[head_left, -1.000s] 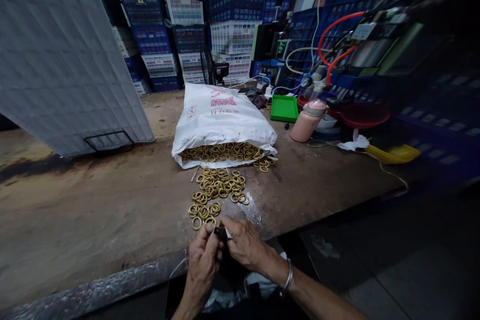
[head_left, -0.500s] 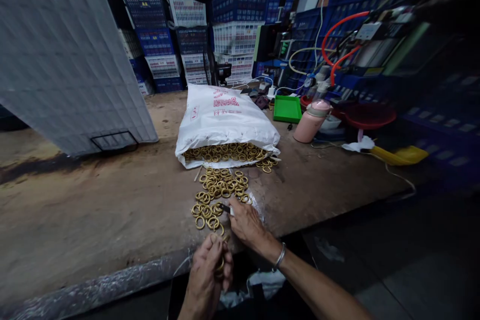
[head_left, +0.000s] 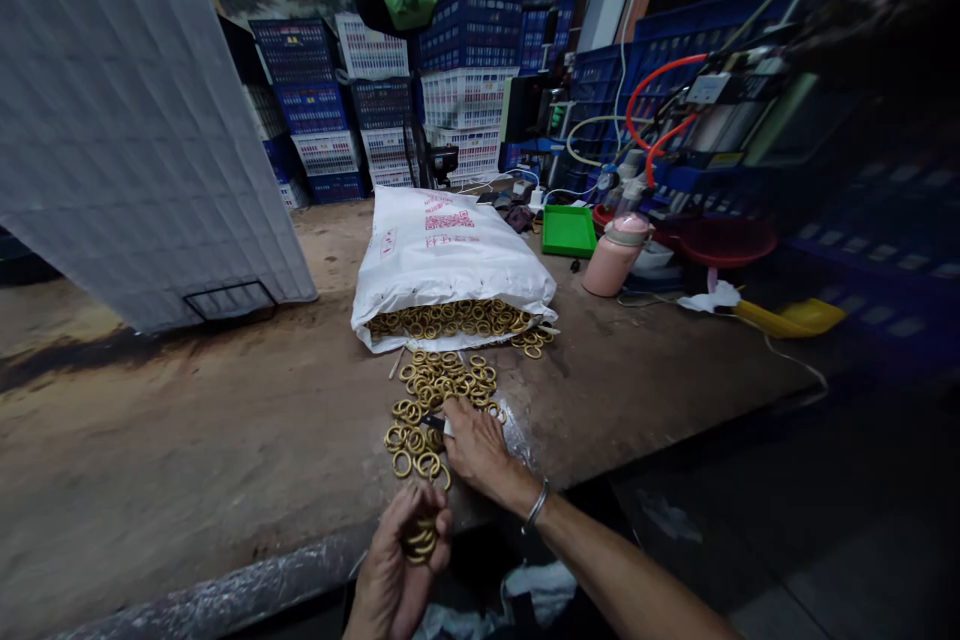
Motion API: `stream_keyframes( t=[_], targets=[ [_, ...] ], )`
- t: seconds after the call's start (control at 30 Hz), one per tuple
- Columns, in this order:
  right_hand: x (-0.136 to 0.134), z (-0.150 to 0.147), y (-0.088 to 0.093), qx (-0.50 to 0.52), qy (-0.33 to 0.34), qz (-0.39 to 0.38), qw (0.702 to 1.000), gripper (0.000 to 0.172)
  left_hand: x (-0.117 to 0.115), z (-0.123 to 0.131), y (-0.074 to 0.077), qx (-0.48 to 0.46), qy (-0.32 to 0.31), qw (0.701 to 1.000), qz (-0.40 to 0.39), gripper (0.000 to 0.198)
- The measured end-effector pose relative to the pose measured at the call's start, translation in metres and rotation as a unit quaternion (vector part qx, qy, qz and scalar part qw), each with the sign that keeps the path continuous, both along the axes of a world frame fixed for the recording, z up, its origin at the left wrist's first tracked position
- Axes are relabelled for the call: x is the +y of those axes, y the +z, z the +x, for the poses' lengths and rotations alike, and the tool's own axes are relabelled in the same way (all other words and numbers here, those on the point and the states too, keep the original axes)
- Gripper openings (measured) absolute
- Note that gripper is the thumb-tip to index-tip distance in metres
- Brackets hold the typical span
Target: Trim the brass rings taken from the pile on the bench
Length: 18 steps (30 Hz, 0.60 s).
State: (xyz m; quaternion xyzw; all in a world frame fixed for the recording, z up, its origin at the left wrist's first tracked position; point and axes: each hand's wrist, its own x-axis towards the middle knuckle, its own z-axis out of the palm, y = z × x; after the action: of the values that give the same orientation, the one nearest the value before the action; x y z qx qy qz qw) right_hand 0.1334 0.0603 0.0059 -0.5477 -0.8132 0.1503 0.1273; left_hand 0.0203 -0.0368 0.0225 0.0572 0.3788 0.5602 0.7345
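Note:
Gold-coloured metal rings (head_left: pixel 442 375) lie in a loose pile on the table, in front of a white sack (head_left: pixel 454 265) whose open mouth shows many more. Close to the table's front edge, my left hand (head_left: pixel 397 555) is cupped round several gold rings (head_left: pixel 420 540). Over the right side of the pile, my right hand (head_left: pixel 480 445) grips a small dark tool (head_left: pixel 433 421) with a pale part by the fingers. Its tip points left among the rings; its exact kind is unclear. A metal bangle (head_left: pixel 535 507) circles my right wrist.
A pale upright panel (head_left: pixel 150 140) stands on the left on a black wire stand. To the right of the sack are a green tray (head_left: pixel 568 231), a pink bottle (head_left: pixel 616 255) and a yellow scoop (head_left: pixel 791 317). Stacked crates (head_left: pixel 307 105) line the back.
My left hand has drawn down and left and turned, so the rings in its palm now show. My right hand has moved left with the dark tool. The view has tilted up slightly.

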Motion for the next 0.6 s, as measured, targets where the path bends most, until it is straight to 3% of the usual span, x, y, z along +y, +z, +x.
stream_keyframes(
  t=[0.17, 0.27, 0.33, 0.47, 0.6],
  targets=[
    [0.003, 0.004, 0.002, 0.048, -0.014, -0.021, 0.999, 0.020, 0.008, 0.000, -0.001, 0.065, 0.007, 0.997, 0.029, 0.019],
    [0.003, 0.008, 0.006, 0.130, -0.026, -0.055, 0.990, 0.012, 0.014, 0.003, -0.001, 0.213, 0.018, 0.976, 0.049, 0.022],
    [0.001, 0.009, 0.008, 0.209, -0.031, -0.088, 0.973, 0.010, 0.018, 0.005, -0.002, 0.338, 0.048, 0.937, 0.074, 0.023],
    [-0.006, 0.010, 0.014, 0.352, -0.050, -0.231, 0.906, 0.010, 0.026, 0.002, -0.007, 0.487, 0.078, 0.847, 0.200, 0.024],
    [-0.013, 0.010, 0.018, 0.427, -0.083, -0.351, 0.829, 0.012, 0.029, -0.003, -0.013, 0.515, 0.056, 0.823, 0.233, 0.022]
  ],
)
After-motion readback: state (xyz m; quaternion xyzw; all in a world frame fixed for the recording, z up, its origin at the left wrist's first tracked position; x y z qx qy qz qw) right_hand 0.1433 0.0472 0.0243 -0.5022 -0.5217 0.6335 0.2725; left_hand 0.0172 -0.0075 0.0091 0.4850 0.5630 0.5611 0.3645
